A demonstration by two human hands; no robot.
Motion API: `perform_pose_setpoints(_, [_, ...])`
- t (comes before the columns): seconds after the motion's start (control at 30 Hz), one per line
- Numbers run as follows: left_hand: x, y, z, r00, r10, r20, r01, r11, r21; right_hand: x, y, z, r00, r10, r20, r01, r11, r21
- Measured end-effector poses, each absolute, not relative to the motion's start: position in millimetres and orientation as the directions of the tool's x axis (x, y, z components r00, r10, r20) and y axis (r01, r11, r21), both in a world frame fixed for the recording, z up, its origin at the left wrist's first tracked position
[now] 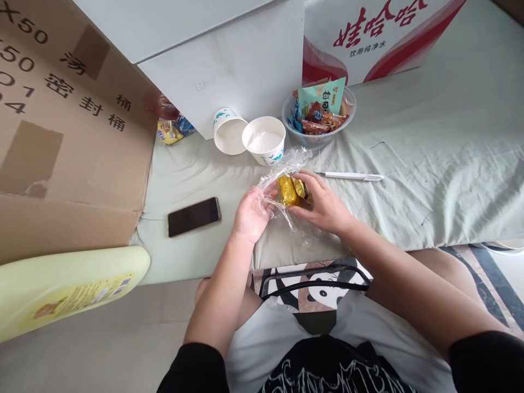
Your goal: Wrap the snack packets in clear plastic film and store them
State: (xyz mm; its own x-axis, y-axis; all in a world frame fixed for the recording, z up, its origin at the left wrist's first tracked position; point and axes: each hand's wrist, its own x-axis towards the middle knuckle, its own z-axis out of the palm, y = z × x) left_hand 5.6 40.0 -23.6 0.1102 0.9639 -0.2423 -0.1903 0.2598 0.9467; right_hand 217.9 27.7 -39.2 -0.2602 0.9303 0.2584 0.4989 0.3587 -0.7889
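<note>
Near the front of the cloth-covered table, my left hand [251, 214] grips the edge of a clear plastic bag [291, 162], its fingers partly behind the film. Two yellow wrapped snacks [287, 191] lie at the bag, between my hands. My right hand [327, 204] closes round the right-hand yellow snack, thumb below and fingers above. Crumpled film covers part of both snacks, so I cannot tell whether they are fully inside. Just beyond the bag, a white paper cup [265, 139] stands upright, touching another paper cup [229, 134] tipped on its side.
A clear bowl [317, 136] of packaged snacks stands behind. A white pen [354, 176] lies right, a phone [194, 216] left. Cardboard boxes [69, 131] and a yellow-green jug [82, 289] border the left; white boxes [229, 60] stand at the back, with snack packets [170, 132] beside them.
</note>
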Motion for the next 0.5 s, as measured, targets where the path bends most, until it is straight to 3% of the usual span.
perform_pose_setpoints(0.1, [6.2,39.9,-20.2,0.116,0.949,-0.292,-0.351,0.314,0.882,218.6,29.0,-39.2,-0.278,0.922,0.27,0.498,0.379,-0.78])
perform_pose_setpoints(0.2, [12.7,32.9,-12.3,0.116,0.919,-0.378,-0.564,0.374,0.736,214.5,26.1,-40.0,-0.32,0.914,0.251,0.479,0.385,-0.789])
perform_pose_setpoints(0.3, [19.3,24.3,-5.1,0.152,0.889,-0.431,-0.664,0.415,0.622,208.6,22.8,-40.8,-0.31,0.923,0.228,0.432,0.35,-0.831])
perform_pose_setpoints(0.4, [20.2,20.5,-1.3,0.166,0.88,-0.445,-0.701,0.423,0.574,205.2,23.2,-40.4,-0.247,0.952,0.181,0.266,0.246,-0.932])
perform_pose_setpoints(0.5, [17.6,21.8,1.1,0.151,0.889,-0.432,-0.745,0.389,0.542,202.4,25.0,-39.5,-0.223,0.974,0.03,-0.018,0.026,-0.999])
